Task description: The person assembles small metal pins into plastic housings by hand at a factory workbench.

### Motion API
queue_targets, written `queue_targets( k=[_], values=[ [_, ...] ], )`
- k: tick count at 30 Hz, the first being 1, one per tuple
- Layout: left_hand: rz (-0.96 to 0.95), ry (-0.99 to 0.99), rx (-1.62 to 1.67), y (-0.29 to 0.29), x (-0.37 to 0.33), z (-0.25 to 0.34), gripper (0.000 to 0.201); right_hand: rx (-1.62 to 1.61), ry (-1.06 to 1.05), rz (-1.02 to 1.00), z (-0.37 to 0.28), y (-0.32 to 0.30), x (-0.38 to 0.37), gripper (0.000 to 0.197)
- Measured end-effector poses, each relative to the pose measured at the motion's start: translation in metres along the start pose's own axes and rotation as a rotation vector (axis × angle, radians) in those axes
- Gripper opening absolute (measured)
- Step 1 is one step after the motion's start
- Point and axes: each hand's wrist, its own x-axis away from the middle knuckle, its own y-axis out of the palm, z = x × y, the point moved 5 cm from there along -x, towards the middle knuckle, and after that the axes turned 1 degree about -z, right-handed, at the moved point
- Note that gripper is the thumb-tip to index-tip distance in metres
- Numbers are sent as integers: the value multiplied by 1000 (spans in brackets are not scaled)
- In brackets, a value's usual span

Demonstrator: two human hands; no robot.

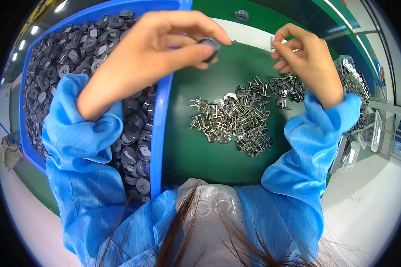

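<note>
My left hand [156, 49] is raised over the bench and pinches a small dark round plastic part [210, 46] between thumb and fingers. My right hand [305, 60] is up at the right, its fingertips closed on a thin metal pin piece [272, 43]. Below both hands a heap of silvery metal pin parts [236, 118] lies on the green mat [187, 147]. Both forearms wear blue sleeves.
A blue bin [158, 133] full of dark round plastic parts [71, 49] stands at the left. A clear plastic tray [365, 111] holding more metal parts sits at the right edge. One loose round part [242, 15] lies at the far top.
</note>
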Motion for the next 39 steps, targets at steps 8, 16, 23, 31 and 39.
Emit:
queue_targets(
  k=[8, 16, 23, 31, 39],
  values=[
    [13, -71, 36, 2, 1, -4, 41, -401, -273, -77, -46, 33, 23, 12],
    [51, 9, -3, 2, 0, -2, 33, -382, -365, 175, -58, 33, 23, 19],
    [116, 92, 142, 5, 2, -1, 22, -277, -511, 160, -67, 45, 28, 16],
    [121, 17, 41, -3, 3, 1, 28, -226, -574, 329, -66, 44, 30, 16],
    [80, 22, 34, 3, 1, -3, 39, -181, -597, 402, -64, 39, 28, 16]
  ],
)
